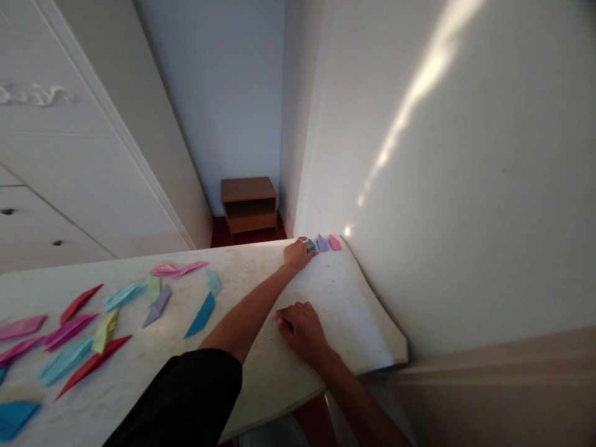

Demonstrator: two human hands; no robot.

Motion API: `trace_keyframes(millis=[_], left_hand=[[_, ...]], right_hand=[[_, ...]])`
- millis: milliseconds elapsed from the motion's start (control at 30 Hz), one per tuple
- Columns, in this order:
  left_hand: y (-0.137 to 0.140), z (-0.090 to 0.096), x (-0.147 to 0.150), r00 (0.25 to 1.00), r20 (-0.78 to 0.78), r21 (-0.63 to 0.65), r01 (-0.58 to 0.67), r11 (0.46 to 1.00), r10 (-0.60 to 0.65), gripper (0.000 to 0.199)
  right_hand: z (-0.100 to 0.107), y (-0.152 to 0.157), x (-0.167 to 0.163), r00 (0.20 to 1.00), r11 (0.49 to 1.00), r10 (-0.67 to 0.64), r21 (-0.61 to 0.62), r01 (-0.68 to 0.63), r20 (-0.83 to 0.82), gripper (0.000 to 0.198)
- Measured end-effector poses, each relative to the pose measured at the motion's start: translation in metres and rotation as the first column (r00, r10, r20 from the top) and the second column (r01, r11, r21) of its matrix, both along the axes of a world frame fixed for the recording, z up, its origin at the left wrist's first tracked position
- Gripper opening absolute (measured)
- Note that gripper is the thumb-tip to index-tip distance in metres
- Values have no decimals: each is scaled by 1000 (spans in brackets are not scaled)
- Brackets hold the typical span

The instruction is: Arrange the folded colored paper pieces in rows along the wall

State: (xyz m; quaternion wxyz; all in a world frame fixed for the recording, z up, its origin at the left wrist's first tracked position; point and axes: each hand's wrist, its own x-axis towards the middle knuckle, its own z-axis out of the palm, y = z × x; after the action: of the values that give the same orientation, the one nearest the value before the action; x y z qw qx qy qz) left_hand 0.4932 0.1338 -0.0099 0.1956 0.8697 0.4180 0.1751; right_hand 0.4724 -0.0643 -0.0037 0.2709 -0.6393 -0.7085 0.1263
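— Pale table (354, 310), wall (465, 186) along its three-o'clock side, wooden stand (249, 187) on the floor beyond, at twelve. Head view: where are your hands?

— Left hand (299, 253) out at the far edge, black sleeve (195, 385) behind it at seven. Thumb and fingers look pinched on a blue folded paper (311, 246), mostly covered by them.

— And its neighbours?

— Purple folded paper (323, 243) just beside it at three o'clock, then a pink folded paper (334, 243) further along, nearest the wall. Short row near the far edge.

— Which way does the blue one lie?

— At my left fingertips, on their two-o'clock side. Long axis hard to read under the fingers; purple's runs roughly eleven to five. Gap between blue and purple is slight; I'd judge that's the relation that matters.

— Right hand?

— Right hand (302, 329) at six from the left, well short of the row. Fingers loosely curled over the table; cannot tell if anything sits beneath. Left is clearly nearer.

— Loose stock?

— Teal folded paper (200, 315) at eight from the left hand, red folded paper (95, 367) further out, others scattered around nine.
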Motion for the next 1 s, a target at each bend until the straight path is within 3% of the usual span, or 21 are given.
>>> trace_keyframes(millis=[333,533,667,800,1000], left_hand=[[0,-1,4,998,62,32,-21,999,19,34],[-5,-1,1,975,215,11,-66,998,62,37],[-12,-1,-6,921,349,-30,-175,984,174,28],[-27,-3,-24,861,441,-102,-232,967,253,23],[-76,1,-81,831,520,-207,-101,973,197,20]], right_hand=[[-1,2,1,999,1000,-5,-11,4,-42,23],[-2,6,1,998,999,-33,-31,31,-57,23],[-1,8,3,997,998,-45,-57,41,-69,23],[1,9,4,993,997,-54,-54,49,-103,25],[1,7,5,996,998,-62,-15,61,-68,21]])
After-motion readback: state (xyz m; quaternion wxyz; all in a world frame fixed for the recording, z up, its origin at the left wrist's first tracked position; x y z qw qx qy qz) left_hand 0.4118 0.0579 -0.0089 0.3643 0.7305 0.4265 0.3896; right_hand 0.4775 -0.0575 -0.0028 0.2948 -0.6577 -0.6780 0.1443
